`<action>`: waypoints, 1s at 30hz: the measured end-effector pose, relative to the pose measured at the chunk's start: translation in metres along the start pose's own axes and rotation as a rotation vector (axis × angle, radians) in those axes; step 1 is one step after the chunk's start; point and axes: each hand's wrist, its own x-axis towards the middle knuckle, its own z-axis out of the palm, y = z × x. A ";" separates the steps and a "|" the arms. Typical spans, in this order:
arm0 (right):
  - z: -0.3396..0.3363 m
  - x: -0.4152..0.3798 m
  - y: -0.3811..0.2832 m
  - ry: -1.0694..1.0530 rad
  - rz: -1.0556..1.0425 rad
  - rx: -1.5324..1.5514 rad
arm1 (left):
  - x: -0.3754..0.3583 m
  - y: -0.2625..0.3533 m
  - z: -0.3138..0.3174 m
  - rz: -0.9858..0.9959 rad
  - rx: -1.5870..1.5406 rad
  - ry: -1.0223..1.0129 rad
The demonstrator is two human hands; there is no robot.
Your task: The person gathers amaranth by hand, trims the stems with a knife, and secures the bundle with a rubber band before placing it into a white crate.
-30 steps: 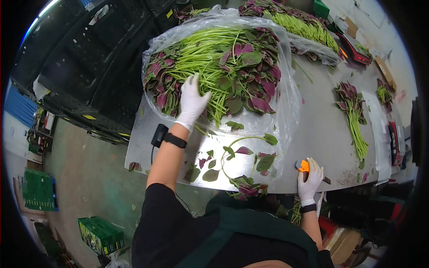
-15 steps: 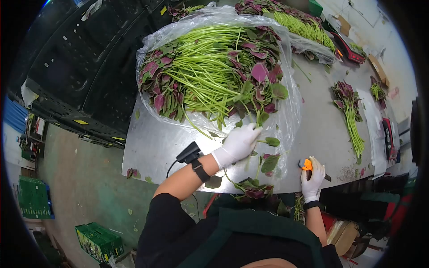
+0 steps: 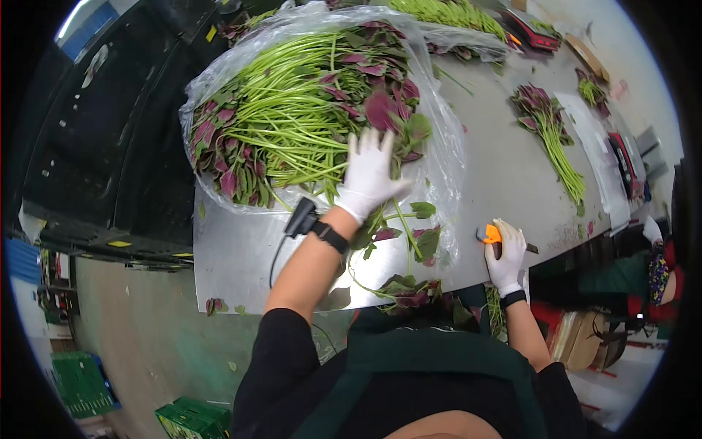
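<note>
A large heap of amaranth greens (image 3: 292, 110), with pale green stems and purple-green leaves, lies in an open clear plastic bag (image 3: 442, 154). At its near edge, my left hand (image 3: 369, 172), in a white glove, is open with fingers spread over the stems. Several loose leafy sprigs (image 3: 417, 293) lie just below it, at the table's front edge. My right hand (image 3: 507, 256), also gloved, is closed round an orange-and-dark hand tool (image 3: 493, 234) at the front edge. The tool's small hooked end points left, and a dark strip sticks out to the right.
A tied-looking bunch of amaranth (image 3: 548, 135) lies on the steel table (image 3: 497, 175) at right, by white sheets (image 3: 596, 161) and a red scale (image 3: 625, 164). Black crates (image 3: 88, 146) stand stacked at left. Another person's patterned sleeve (image 3: 658, 274) shows at the right edge.
My left hand has gone from pinching a sprig at the bag's near edge to spread fingers farther up over the heap. My right hand keeps the tool. The view has shifted slightly.
</note>
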 end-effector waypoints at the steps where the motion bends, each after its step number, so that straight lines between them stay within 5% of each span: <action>1: 0.000 0.000 0.000 0.001 0.002 -0.002 | -0.003 0.016 0.016 0.012 0.001 -0.067; 11: 0.002 -0.004 0.007 0.065 -0.021 0.024 | -0.052 0.081 0.047 0.387 -0.145 -0.082; 14: 0.002 -0.007 0.016 0.087 0.005 0.086 | -0.053 0.091 0.037 0.376 -0.173 -0.191; 17: -0.015 -0.009 0.013 0.128 0.071 0.193 | -0.046 0.092 0.032 0.375 -0.022 -0.053; 23: -0.056 -0.009 0.005 0.124 0.129 0.294 | -0.016 0.080 0.028 0.035 0.025 -0.295; 27: -0.082 -0.012 -0.004 0.154 0.099 0.305 | -0.028 0.095 0.023 0.312 -0.139 -0.128; 30: -0.113 -0.006 -0.009 0.213 0.056 0.236 | -0.058 0.151 -0.002 0.538 -0.322 -0.309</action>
